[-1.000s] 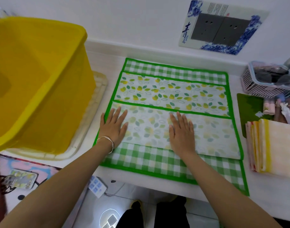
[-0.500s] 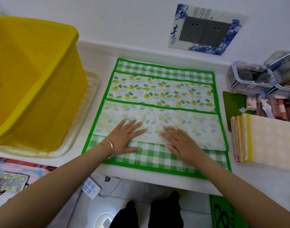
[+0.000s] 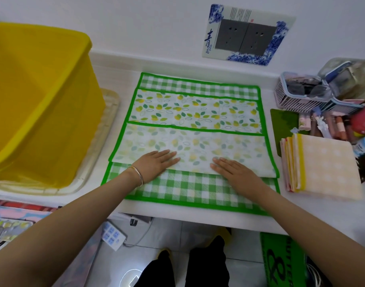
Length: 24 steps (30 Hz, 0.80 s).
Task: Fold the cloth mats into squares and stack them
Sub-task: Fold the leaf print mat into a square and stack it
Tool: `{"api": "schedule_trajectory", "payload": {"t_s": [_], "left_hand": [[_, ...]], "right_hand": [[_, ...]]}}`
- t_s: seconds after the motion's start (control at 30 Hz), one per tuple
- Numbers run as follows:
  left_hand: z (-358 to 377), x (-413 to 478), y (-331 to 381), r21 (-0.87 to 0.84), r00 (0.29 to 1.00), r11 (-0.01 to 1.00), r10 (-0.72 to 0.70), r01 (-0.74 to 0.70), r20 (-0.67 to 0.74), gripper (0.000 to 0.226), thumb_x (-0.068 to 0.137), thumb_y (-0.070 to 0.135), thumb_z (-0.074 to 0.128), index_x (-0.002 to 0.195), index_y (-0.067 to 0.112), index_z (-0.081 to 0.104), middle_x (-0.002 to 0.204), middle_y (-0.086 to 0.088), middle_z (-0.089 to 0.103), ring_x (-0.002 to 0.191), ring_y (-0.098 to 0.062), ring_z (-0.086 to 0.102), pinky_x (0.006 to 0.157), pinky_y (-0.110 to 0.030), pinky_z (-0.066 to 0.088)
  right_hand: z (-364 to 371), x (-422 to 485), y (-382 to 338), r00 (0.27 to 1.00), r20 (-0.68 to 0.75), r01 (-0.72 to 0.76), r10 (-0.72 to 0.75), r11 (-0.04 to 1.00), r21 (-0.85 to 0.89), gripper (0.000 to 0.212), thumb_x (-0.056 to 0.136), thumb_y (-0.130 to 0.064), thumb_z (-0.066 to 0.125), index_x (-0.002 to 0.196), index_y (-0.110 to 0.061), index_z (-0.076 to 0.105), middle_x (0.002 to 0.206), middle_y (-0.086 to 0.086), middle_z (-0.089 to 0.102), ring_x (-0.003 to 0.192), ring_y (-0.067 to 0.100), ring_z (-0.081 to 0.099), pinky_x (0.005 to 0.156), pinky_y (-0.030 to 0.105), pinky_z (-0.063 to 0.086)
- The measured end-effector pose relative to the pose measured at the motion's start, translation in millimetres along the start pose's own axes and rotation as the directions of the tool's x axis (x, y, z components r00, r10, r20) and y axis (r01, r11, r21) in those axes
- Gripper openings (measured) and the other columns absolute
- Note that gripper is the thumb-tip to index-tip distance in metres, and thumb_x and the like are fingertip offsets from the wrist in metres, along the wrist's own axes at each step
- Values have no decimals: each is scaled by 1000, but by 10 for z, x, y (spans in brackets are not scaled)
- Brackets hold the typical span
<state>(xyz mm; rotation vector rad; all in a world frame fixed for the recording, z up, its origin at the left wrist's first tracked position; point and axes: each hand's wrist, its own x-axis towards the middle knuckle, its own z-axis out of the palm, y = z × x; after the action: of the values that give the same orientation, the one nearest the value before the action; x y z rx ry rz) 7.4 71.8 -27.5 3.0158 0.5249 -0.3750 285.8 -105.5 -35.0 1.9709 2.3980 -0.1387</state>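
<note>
- Left hand (image 3: 154,164), right hand (image 3: 232,169): flat, fingers straight, pressing folded flap of green mat (image 3: 198,108), lower centre.
- Long axis left-right; folded stack (image 3: 326,168) at right edge, nearer right hand.

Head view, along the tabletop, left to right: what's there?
yellow bin → left hand → right hand → folded stack. Both hands lie flat on the green mat, which spans the gap between the bin and the stack.

a home: toiletries basket (image 3: 297,94), yellow tub (image 3: 38,96), floor power strip (image 3: 113,238).
</note>
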Motion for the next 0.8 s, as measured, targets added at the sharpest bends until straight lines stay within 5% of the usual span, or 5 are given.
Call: {"api": "schedule_trajectory", "payload": {"t_s": [0.27, 0.43, 0.53, 0.63, 0.8], "left_hand": [[-266, 26, -39, -361, 975, 909, -222, 209, 5, 38, 100, 30, 36, 138, 32, 42, 140, 1, 48, 128, -20, 46, 95, -27, 39], [-654, 83, -182, -639, 971, 730, -188, 240, 150, 44, 92, 36, 52, 54, 16, 47, 52, -1, 34, 48, -12, 32, 57, -27, 31], [-893, 100, -231, -639, 919, 678, -147, 364, 367, 41, 90, 38, 56, 68, 5, 66, 59, 1, 24, 52, -10, 50, 65, -27, 42], [-1083, 149, -313, -466, 816, 765, -132, 444, 562, 24, 83, 59, 54, 80, 39, 67, 121, 13, 61, 118, -16, 52, 109, -37, 31], [-1264, 370, -519, -551, 871, 715, -170, 431, 461, 15, 74, 55, 68, 77, 40, 71, 81, 29, 63, 91, -2, 58, 94, -22, 40]], "right_hand": [[-311, 60, -25, 967, 112, -256, 231, 889, 380, 40, 100, -17, 41, 138, -29, 44, 138, -15, 46, 124, 0, 44, 102, 25, 39], [-773, 234, 60, 918, 338, -371, 207, 747, 551, 31, 97, -29, 48, 75, -12, 60, 54, -18, 49, 49, 3, 36, 54, 24, 29], [-990, 296, 145, 873, 479, -409, 91, 673, 617, 43, 97, -32, 48, 68, 0, 49, 48, -25, 48, 48, 7, 30, 56, 24, 31], [-1166, 341, 247, 798, 603, -461, -7, 637, 618, 46, 95, -39, 51, 69, -2, 57, 55, -26, 52, 59, 11, 37, 67, 23, 36], [-1371, 490, 449, 786, 618, -508, -2, 567, 649, 16, 89, -35, 62, 83, -26, 74, 82, -18, 69, 75, -1, 61, 80, 19, 44]]}}
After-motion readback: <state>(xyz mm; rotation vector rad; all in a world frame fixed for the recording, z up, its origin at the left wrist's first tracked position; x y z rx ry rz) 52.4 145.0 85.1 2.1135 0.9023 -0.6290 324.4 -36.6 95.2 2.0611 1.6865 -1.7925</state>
